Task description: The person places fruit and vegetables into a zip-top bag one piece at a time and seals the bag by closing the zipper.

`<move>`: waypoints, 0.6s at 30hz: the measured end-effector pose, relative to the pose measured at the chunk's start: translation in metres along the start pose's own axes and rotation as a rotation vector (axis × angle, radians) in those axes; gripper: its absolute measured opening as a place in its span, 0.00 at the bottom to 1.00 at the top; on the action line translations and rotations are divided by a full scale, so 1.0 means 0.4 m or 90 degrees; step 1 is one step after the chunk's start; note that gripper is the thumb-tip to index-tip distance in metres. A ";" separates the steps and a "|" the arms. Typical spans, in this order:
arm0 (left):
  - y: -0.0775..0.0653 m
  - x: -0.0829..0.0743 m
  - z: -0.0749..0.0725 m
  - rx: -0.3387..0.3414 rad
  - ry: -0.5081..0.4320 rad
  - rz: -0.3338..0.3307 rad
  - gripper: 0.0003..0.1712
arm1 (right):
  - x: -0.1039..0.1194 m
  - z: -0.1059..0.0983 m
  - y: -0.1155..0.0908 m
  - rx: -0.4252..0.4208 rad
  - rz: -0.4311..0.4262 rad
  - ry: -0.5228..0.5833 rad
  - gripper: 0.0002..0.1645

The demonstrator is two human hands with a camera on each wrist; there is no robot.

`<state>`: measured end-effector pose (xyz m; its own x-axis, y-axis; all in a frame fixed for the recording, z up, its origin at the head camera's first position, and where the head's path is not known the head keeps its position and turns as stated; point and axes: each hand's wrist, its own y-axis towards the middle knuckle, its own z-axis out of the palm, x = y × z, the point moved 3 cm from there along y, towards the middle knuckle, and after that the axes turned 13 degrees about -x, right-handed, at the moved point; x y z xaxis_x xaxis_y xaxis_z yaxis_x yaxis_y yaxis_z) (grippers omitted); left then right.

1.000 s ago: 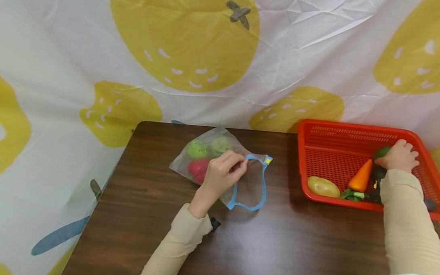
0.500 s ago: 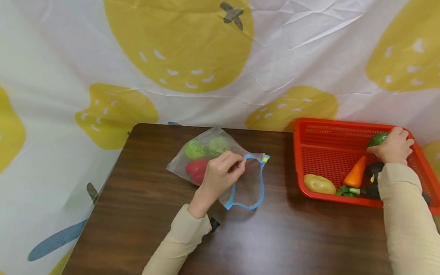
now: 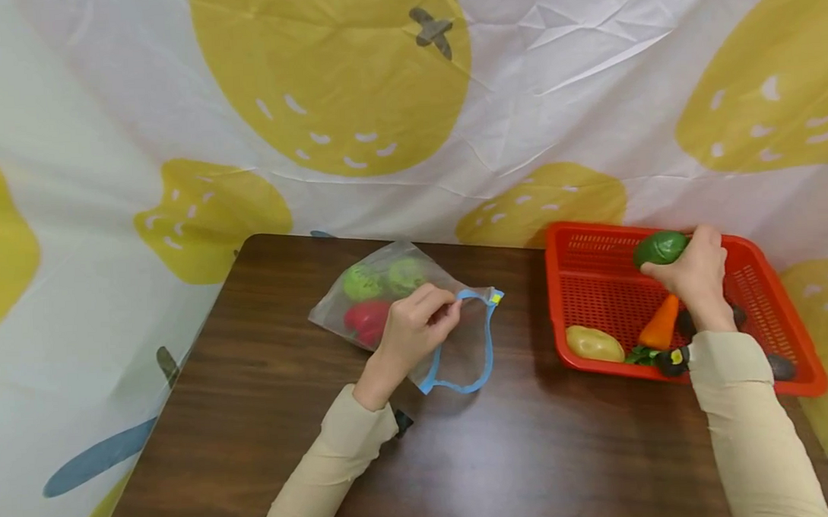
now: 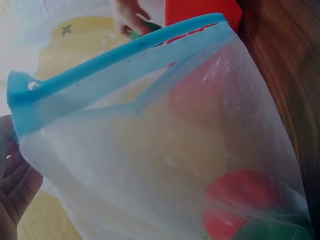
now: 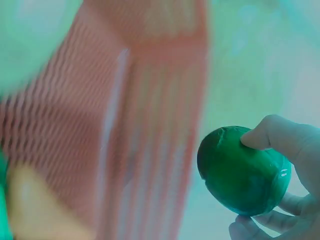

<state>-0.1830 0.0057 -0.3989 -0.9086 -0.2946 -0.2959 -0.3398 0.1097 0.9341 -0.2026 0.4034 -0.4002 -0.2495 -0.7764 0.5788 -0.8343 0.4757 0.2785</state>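
Observation:
My left hand [image 3: 419,323] pinches the blue-edged rim of a translucent zip bag [image 3: 458,356], whose mouth gapes towards the right. Inside the bag lie two light green rounded items [image 3: 363,281] and something red [image 3: 368,319]. The left wrist view shows the bag's blue rim [image 4: 125,52] close up, the hand's fingers [image 4: 20,185] at its left end. Over the red basket [image 3: 558,299], my right hand [image 3: 698,271] grips a glossy dark green rounded vegetable [image 3: 660,248]. The right wrist view has the thumb on top of this green vegetable [image 5: 245,172], with fingers beneath it.
In the basket lie a yellowish potato [image 3: 595,345], an orange carrot [image 3: 660,323] with green leaves, and dark items partly hidden by my right wrist. The basket stands at the right of the brown wooden table [image 3: 255,416]. A fruit-patterned cloth [image 3: 504,95] hangs behind the table.
My right hand has lifted the green vegetable from the basket's right side and brought it left and up. The left hand keeps its hold on the bag. The view has shifted slightly.

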 end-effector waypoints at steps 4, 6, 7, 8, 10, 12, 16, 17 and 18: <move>0.001 -0.002 -0.002 -0.001 0.000 -0.003 0.03 | 0.105 -0.006 -0.078 -0.008 -0.077 0.070 0.44; 0.001 -0.001 -0.002 -0.002 0.001 -0.005 0.03 | 0.159 -0.007 -0.124 -0.006 -0.123 0.104 0.42; 0.001 -0.001 -0.002 -0.002 0.002 -0.007 0.03 | 0.183 -0.007 -0.149 -0.003 -0.145 0.120 0.42; 0.002 -0.001 -0.002 -0.004 0.002 -0.007 0.03 | 0.207 -0.004 -0.174 -0.005 -0.168 0.140 0.42; 0.003 -0.002 -0.002 -0.006 0.003 -0.007 0.03 | 0.245 0.005 -0.224 -0.011 -0.212 0.176 0.42; 0.003 -0.002 -0.001 -0.007 0.005 -0.007 0.03 | 0.276 0.023 -0.275 -0.010 -0.250 0.214 0.43; 0.003 -0.002 0.000 0.000 0.007 -0.008 0.03 | 0.331 0.085 -0.371 0.041 -0.315 0.292 0.44; 0.002 -0.001 0.000 0.004 0.007 -0.009 0.03 | 0.344 0.105 -0.391 0.059 -0.331 0.302 0.44; 0.002 -0.001 0.000 0.008 0.006 -0.011 0.03 | 0.355 0.126 -0.409 0.076 -0.345 0.307 0.44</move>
<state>-0.1829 0.0058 -0.3979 -0.9002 -0.3056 -0.3103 -0.3588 0.1164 0.9261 -0.1265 0.1945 -0.4022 0.4343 -0.6079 0.6647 -0.8340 0.0073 0.5517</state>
